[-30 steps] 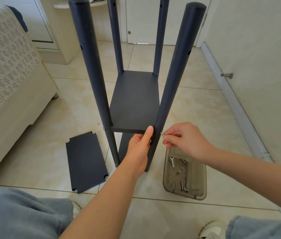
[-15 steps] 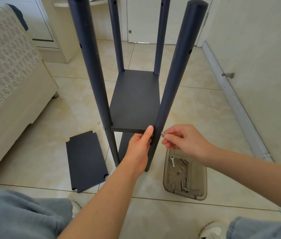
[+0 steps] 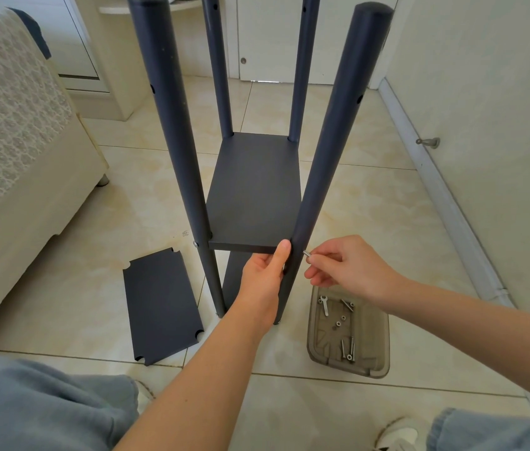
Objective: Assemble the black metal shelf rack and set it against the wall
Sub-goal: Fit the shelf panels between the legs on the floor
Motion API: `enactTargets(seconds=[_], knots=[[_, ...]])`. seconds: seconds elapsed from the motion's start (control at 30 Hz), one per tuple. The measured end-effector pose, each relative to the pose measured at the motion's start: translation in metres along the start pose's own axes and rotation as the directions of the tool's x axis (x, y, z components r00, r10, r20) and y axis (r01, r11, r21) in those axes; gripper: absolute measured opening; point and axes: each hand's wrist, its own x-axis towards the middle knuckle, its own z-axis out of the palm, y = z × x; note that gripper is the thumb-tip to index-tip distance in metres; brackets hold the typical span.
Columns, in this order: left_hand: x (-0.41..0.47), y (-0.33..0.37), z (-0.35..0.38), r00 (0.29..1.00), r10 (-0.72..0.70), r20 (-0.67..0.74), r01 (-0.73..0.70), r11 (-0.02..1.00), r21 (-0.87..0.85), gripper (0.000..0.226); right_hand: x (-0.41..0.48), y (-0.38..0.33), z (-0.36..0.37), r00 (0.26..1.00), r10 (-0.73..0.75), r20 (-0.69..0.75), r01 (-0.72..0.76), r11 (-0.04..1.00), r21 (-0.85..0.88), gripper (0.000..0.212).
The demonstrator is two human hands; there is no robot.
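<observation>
The left hand (image 3: pixel 263 281) is still gripping the front right post (image 3: pixel 328 164) just under the shelf (image 3: pixel 253 196), with the thumb lying up against the shelf's corner. The right hand (image 3: pixel 351 268) is still pinching a bolt (image 3: pixel 307 253) at that post's outer side. Almost nothing is shifting over the last second: the bolt tip is holding just beside the post, probably at a hole, though the post is hiding it. My judgement is that the bolt is only being started by finger, so this corner is depending on the left hand until the thread bites.

A tray (image 3: pixel 384 346) of bolts, washers and a small wrench is sitting just right of the post's foot. A loose panel (image 3: pixel 159 304) is lying flat to the left, waiting to be fitted. The rack (image 3: pixel 166 141) is standing upright on the pale tiled floor (image 3: pixel 371 206), well apart from the wall (image 3: pixel 485 92) at right, where a doorstop (image 3: pixel 428 143) is sticking out. A bed (image 3: pixel 12 141) is standing at left, and white doors (image 3: pixel 266 37) are closing off the far end.
</observation>
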Motion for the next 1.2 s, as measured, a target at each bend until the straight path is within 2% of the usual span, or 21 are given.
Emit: enactTargets(seconds=[0.2, 0.43, 0.7, 0.83, 0.9, 1.0, 1.2], knots=[[0.001, -0.002, 0.0, 1.0, 0.008, -0.015, -0.008, 1.0, -0.002, 0.029, 0.001, -0.003, 0.001, 0.998, -0.058, -0.002, 0.057, 0.983, -0.172, 0.018], [0.002, 0.0, -0.001, 1.0, 0.015, 0.004, -0.015, 1.0, -0.012, 0.028, 0.001, 0.003, 0.0, 0.997, -0.075, -0.03, 0.07, 0.988, -0.141, 0.017], [0.004, -0.003, -0.001, 0.999, 0.015, 0.052, -0.014, 1.0, -0.005, 0.031, 0.006, 0.001, -0.001, 0.991, -0.129, -0.016, 0.122, 0.965, -0.232, 0.021], [0.006, -0.005, 0.0, 0.998, 0.003, 0.057, -0.003, 1.0, -0.001, 0.027, 0.007, 0.002, -0.004, 0.991, -0.113, -0.068, 0.095, 0.971, -0.219, 0.007], [0.007, -0.006, 0.0, 0.998, 0.002, 0.06, -0.002, 1.0, -0.003, 0.025, 0.007, 0.001, -0.007, 0.99, -0.113, -0.082, 0.092, 0.97, -0.224, 0.009], [0.006, -0.005, 0.0, 0.998, -0.005, 0.07, 0.005, 1.0, -0.006, 0.025, 0.007, -0.002, -0.007, 0.987, -0.151, -0.062, 0.127, 0.949, -0.287, 0.006], [0.005, -0.005, -0.002, 0.995, -0.019, 0.096, 0.021, 1.0, -0.02, 0.02, 0.009, -0.003, -0.01, 0.986, -0.167, -0.002, 0.159, 0.943, -0.291, 0.01]])
